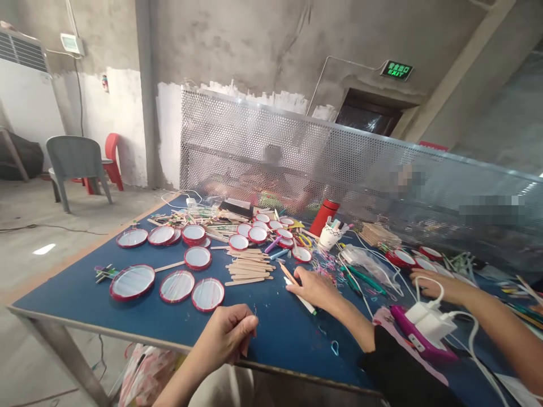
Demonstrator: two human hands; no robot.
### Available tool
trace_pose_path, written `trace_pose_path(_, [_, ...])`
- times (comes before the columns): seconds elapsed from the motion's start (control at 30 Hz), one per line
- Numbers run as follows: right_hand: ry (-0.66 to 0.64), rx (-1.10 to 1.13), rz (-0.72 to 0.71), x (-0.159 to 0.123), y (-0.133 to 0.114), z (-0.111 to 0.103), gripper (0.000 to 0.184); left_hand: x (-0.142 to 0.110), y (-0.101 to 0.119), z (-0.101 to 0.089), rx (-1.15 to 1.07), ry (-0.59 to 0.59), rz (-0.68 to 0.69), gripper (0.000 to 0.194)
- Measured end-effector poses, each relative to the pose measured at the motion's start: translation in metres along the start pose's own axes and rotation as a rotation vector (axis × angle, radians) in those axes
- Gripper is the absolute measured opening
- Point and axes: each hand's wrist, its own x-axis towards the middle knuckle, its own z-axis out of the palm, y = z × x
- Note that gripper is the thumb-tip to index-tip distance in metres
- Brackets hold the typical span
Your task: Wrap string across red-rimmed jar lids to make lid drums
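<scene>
My left hand (233, 330) is at the table's front edge with its fingers curled in; anything inside it is hidden. My right hand (316, 289) lies low over the blue table (271, 333), fingertips closed on a white marker (306, 304) with a green end. An orange pen (287, 272) lies just beyond those fingertips. Left of the right hand is a pile of flat wooden sticks (248, 270). Several round white discs with red rims lie farther left, among them a large disc (132, 282) and a smaller disc (207, 294) nearest my left hand.
A red bottle (324, 217) and a white cup of pens (330, 234) stand at the back. To the right are a purple power strip (424, 333) with white chargers and cables, and another person's hand (439, 287). A perforated metal screen (254, 141) borders the far side.
</scene>
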Motion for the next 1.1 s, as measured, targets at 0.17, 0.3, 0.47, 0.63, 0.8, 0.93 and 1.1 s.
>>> trace_pose_path(0.17, [-0.012, -0.014, 0.056, 0.009, 0.003, -0.002, 0.018, 0.0, -0.001, 0.001, 0.015, 0.01, 0.001, 0.054])
trace_pose_path(0.3, [0.019, -0.034, 0.113, 0.015, 0.012, -0.013, 0.024, 0.001, -0.002, 0.001, 0.036, -0.007, 0.011, 0.054])
trace_pose_path(0.47, [0.142, -0.064, 0.189, 0.018, 0.016, -0.031, 0.027, 0.002, -0.004, 0.001, 0.035, -0.017, -0.007, 0.053])
trace_pose_path(0.63, [0.181, -0.031, 0.106, 0.03, 0.0, -0.045, 0.037, 0.005, -0.004, 0.001, -0.017, 0.029, 0.036, 0.049])
trace_pose_path(0.8, [0.15, 0.042, -0.088, 0.055, -0.032, -0.043, 0.023, 0.004, 0.001, -0.002, 0.079, 0.045, 0.132, 0.052])
trace_pose_path(0.93, [0.115, 0.068, -0.192, 0.075, -0.059, -0.029, 0.022, 0.0, 0.003, -0.003, 0.184, -0.044, 0.157, 0.063])
trace_pose_path(1.1, [0.106, 0.068, -0.33, 0.094, -0.088, -0.011, 0.025, -0.001, 0.004, -0.004, 0.206, -0.113, 0.146, 0.069])
